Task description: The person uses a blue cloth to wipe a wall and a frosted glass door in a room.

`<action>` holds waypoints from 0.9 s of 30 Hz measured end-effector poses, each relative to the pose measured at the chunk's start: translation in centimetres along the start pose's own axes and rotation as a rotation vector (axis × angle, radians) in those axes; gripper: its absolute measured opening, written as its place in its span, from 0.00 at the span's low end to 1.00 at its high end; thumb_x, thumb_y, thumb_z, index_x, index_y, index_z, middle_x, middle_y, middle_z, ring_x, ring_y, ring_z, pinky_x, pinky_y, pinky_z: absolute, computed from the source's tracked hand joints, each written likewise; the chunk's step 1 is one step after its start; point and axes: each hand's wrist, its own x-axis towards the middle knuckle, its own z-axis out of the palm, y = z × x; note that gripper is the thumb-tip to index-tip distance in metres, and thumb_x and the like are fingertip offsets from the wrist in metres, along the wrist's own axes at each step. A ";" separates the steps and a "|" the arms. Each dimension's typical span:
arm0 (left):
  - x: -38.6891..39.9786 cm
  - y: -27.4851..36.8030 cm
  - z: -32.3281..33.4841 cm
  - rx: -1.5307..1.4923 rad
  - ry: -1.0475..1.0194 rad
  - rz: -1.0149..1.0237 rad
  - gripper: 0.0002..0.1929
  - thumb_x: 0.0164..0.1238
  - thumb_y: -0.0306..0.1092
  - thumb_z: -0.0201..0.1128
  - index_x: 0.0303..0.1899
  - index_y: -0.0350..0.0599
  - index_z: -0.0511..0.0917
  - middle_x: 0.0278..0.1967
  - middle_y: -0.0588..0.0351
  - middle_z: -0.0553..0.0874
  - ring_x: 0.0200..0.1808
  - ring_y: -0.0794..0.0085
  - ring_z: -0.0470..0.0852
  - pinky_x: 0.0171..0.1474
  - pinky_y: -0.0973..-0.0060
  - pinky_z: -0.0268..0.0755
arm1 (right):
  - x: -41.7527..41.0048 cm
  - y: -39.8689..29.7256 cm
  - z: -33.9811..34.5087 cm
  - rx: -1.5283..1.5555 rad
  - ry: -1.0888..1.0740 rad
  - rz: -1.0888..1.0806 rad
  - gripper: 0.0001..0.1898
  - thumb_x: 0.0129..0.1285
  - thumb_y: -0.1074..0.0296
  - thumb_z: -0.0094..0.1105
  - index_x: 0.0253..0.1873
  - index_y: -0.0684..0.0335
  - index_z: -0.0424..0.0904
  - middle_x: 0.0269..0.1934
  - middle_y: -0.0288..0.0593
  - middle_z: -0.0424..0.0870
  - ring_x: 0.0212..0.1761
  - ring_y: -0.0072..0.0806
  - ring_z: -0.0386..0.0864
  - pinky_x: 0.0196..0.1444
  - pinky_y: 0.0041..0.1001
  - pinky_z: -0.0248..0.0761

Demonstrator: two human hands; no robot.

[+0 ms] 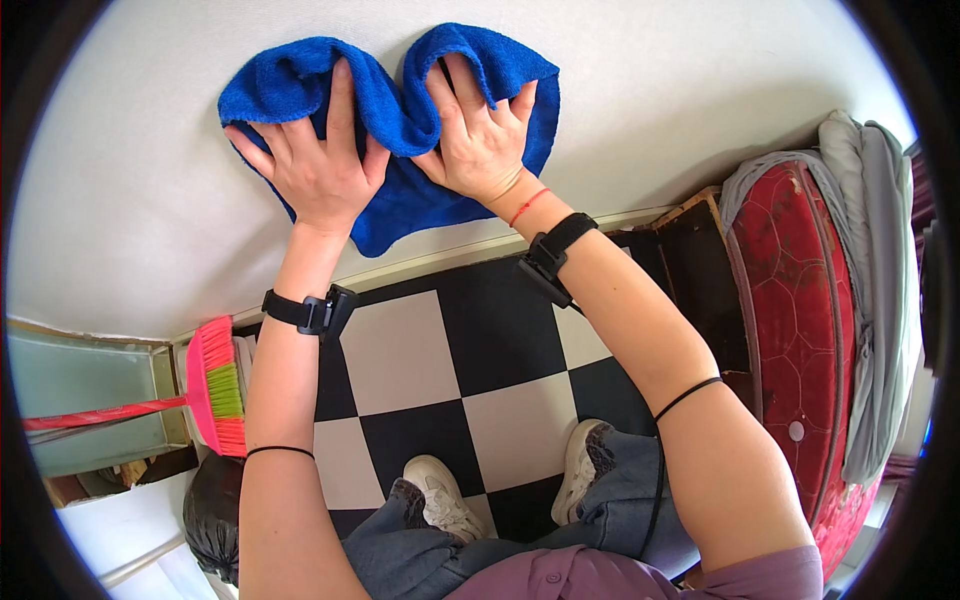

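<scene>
A blue cloth (435,199) lies spread against the white wall (645,97), bunched into folds at its upper edge. My left hand (319,161) presses on its left part with fingers spread, the fingertips partly tucked under a fold. On the right part, my right hand (476,139) rests with its fingers apart, some tips covered by another fold. Both hands bear on the cloth near the foot of the wall, and the palms are hidden.
A pink broom (199,390) with red and green bristles stands at the left, above a black plastic bag (214,517). At the right is a red mattress (795,300) with grey bedding (885,300). The floor (517,420) is black-and-white checked.
</scene>
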 end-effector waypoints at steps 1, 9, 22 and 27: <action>0.0 0.0 0.0 0.000 0.000 0.000 0.30 0.72 0.64 0.44 0.67 0.61 0.74 0.64 0.37 0.71 0.69 0.32 0.62 0.71 0.34 0.32 | 0.0 0.0 -0.1 -0.005 -0.011 -0.002 0.33 0.62 0.37 0.53 0.61 0.59 0.76 0.61 0.44 0.78 0.31 0.36 0.72 0.62 0.52 0.48; 0.1 0.1 -0.1 0.006 0.000 0.008 0.30 0.72 0.63 0.45 0.66 0.60 0.75 0.63 0.37 0.71 0.68 0.33 0.63 0.71 0.34 0.32 | 0.1 0.0 -0.3 -0.002 -0.012 0.002 0.32 0.60 0.39 0.56 0.60 0.59 0.76 0.61 0.44 0.78 0.32 0.36 0.72 0.60 0.50 0.51; 0.0 0.0 0.0 0.003 0.014 0.010 0.31 0.72 0.63 0.44 0.67 0.60 0.73 0.63 0.36 0.71 0.68 0.32 0.63 0.71 0.33 0.33 | 0.2 -0.1 -0.3 0.009 -0.010 0.003 0.32 0.61 0.38 0.56 0.59 0.59 0.76 0.60 0.44 0.79 0.34 0.36 0.72 0.61 0.48 0.50; 0.0 0.0 0.1 0.005 0.020 0.016 0.31 0.71 0.63 0.45 0.67 0.60 0.73 0.63 0.37 0.71 0.68 0.32 0.63 0.70 0.33 0.33 | 0.2 0.0 -0.4 0.003 -0.021 0.001 0.32 0.62 0.38 0.55 0.61 0.59 0.75 0.60 0.43 0.79 0.33 0.36 0.72 0.61 0.48 0.51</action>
